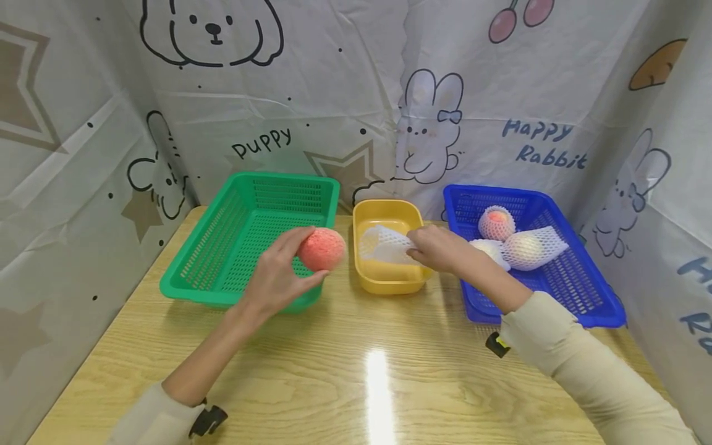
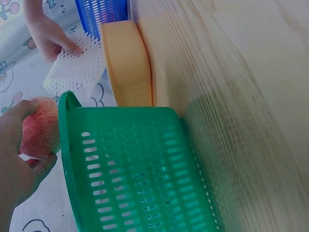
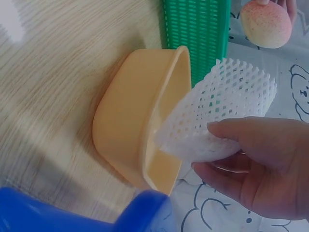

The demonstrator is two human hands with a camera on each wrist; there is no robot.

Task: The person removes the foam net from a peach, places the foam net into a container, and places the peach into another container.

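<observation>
the left forearm (image 1: 214,355) and right forearm (image 1: 495,284) reach forward, slanting inward. the left grip (image 1: 272,270) holds wide, thumb (image 1: 313,282) and fingers (image 1: 289,240) curved apart; the right grip (image 1: 437,248) pinches more narrowly between thumb and curled fingers.

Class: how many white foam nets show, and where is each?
4: a foam net in the right hand; others around the rear fruit, left fruit and right fruit in the blue basket. The forearm may hide more.

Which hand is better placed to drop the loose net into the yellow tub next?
Probably the right hand: it holds the net over the tub, while the left hand holds the peach near the green basket.
</observation>
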